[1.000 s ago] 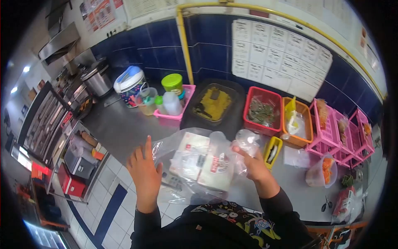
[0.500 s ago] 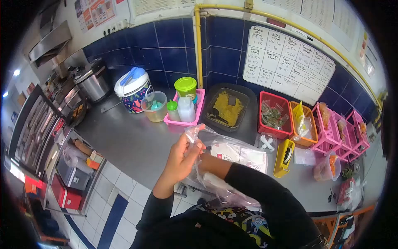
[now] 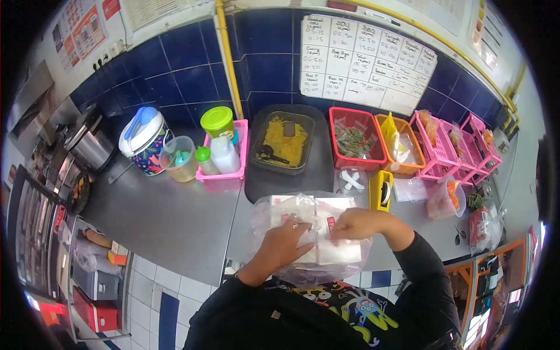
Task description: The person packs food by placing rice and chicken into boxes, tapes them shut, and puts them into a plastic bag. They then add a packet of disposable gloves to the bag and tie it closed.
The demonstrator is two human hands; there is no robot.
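Two white boxes (image 3: 341,252) with red and pink print lie side by side at the counter's front edge, within a clear plastic bag (image 3: 265,213) that spreads around them. My left hand (image 3: 283,242) rests on the bag over the left box, its thumb and fingers apart. On the right box, my right hand (image 3: 357,226) has its fingers bent together against the plastic. The fingertips are partly hidden, but they seem to pinch the bag.
Behind the boxes, a black tray (image 3: 284,143) holds yellow food and a black spoon. A yellow tape dispenser (image 3: 382,191), a red basket (image 3: 357,140) of small packets and pink baskets (image 3: 437,149) stand right. Bottles fill a pink tray (image 3: 242,146) at left.
My left hand has come down from the raised bag edge onto the boxes. My right hand has drawn back from inside or under the plastic onto the right box. The view has shifted right.
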